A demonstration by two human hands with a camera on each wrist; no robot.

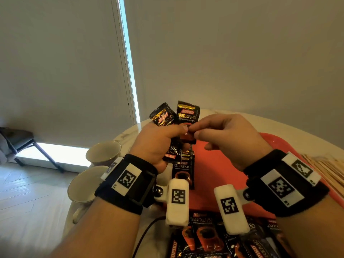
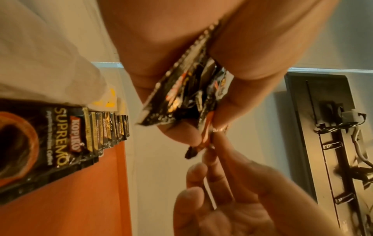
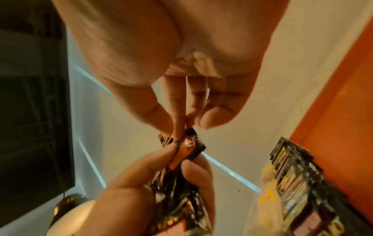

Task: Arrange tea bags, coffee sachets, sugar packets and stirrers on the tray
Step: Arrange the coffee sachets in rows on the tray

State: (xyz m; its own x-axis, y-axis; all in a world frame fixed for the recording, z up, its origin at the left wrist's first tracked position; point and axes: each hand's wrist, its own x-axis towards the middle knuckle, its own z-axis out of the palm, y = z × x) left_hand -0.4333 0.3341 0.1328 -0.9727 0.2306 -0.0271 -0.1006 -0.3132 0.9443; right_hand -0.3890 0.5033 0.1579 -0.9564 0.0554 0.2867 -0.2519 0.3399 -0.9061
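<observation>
My left hand (image 1: 175,133) is raised over the red tray (image 1: 219,164) and grips a fanned bunch of black coffee sachets (image 1: 188,113). My right hand (image 1: 197,132) pinches the edge of one sachet in that bunch between thumb and forefinger, right against the left thumb. The left wrist view shows the gripped sachets (image 2: 181,95) with the right hand's fingers (image 2: 214,156) pulling at one. In the right wrist view the pinched sachet (image 3: 189,146) sits between both hands. More sachets lie in an overlapping row (image 2: 50,135) on the tray (image 2: 80,199), also seen as a pile of sachets (image 1: 204,237) near me.
Two empty cups (image 1: 103,153) (image 1: 83,185) stand at the table's left edge. A stack of wooden stirrers (image 1: 327,170) lies right of the tray. A blurred yellow-and-white packet (image 3: 266,191) sits beside the sachet row. The white table (image 1: 279,123) curves behind the tray.
</observation>
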